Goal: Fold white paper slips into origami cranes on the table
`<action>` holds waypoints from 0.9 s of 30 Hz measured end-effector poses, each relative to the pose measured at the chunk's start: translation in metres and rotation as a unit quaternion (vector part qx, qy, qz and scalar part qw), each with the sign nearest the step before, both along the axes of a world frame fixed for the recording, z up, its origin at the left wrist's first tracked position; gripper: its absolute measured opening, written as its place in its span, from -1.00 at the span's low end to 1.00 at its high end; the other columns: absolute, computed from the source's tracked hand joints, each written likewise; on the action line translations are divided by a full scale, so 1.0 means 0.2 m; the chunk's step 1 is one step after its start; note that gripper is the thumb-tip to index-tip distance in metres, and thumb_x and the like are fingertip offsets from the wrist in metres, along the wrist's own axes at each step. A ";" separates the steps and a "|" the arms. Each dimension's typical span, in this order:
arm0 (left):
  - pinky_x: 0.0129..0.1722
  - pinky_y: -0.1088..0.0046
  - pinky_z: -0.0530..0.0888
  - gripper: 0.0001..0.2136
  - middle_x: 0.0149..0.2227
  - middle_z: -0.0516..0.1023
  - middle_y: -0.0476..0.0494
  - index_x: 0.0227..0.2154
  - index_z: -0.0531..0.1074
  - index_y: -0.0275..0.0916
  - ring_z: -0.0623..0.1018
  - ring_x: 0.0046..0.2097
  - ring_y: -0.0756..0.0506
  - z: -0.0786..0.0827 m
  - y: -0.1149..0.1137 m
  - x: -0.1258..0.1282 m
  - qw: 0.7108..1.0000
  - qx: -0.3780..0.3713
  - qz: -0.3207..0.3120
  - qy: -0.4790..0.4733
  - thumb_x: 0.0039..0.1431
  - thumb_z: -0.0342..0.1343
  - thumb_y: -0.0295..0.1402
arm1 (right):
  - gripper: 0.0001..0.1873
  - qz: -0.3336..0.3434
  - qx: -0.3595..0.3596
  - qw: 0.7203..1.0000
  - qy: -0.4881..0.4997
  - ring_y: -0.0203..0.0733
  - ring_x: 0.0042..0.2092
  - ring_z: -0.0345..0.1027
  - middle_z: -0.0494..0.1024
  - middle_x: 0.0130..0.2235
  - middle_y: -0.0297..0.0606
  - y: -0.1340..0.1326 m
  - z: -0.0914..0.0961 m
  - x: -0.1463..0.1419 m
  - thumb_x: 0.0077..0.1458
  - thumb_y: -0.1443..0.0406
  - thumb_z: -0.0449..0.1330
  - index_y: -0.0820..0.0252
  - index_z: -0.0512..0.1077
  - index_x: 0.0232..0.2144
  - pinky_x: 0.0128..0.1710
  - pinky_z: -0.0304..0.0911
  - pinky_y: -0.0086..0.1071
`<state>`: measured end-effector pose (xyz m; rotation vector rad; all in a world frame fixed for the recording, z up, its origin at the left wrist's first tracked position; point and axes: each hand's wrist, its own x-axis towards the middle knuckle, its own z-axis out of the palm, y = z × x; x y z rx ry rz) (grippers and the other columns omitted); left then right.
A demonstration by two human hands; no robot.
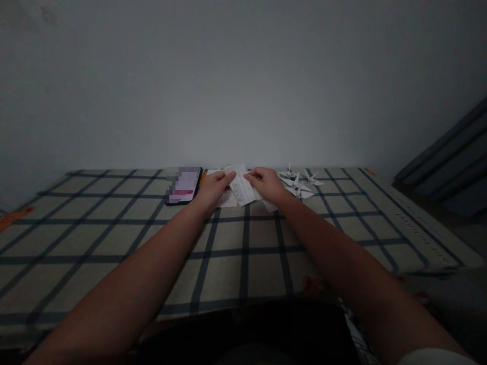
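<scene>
Both my arms reach far forward over a checked cloth (114, 233). My left hand (212, 187) and my right hand (266, 183) each pinch an end of a white slip of paper (240, 188) with faint print on it, held just above the cloth. More white paper pieces (227, 199) lie flat under and around the slip. The fingers of both hands are closed on the slip's edges.
A phone (184, 184) with a lit screen lies just left of my left hand. Several small folded white paper cranes (299, 183) sit to the right of my right hand. A plain wall rises behind the surface. Dark slanted panels (449, 162) stand at the far right.
</scene>
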<state>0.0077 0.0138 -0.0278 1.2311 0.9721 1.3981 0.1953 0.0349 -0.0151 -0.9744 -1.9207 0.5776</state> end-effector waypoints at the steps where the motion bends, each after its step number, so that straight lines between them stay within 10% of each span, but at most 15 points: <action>1: -0.34 0.39 0.49 -0.61 -0.40 0.63 -0.18 -0.42 0.59 -0.30 0.56 -0.42 -0.09 0.00 0.00 0.00 1.000 0.001 0.005 0.004 -0.10 0.40 -0.03 | -0.70 0.002 0.005 1.000 -0.005 -0.26 -0.37 0.33 0.55 -0.39 -0.28 0.00 0.00 0.00 0.17 0.09 0.17 0.21 0.50 -0.40 -0.35 0.13 -0.39; 27: -0.23 0.34 0.53 -0.56 -0.36 0.64 -0.15 -0.37 0.62 -0.29 0.57 -0.36 -0.08 0.01 0.02 -0.02 0.997 0.039 0.068 0.007 -0.16 0.40 0.02 | -0.89 0.055 -0.130 0.980 0.139 -0.26 -0.33 0.40 0.55 -0.35 -0.26 0.03 -0.01 -0.04 0.12 0.27 0.21 0.21 0.47 -0.35 -0.24 0.34 -0.35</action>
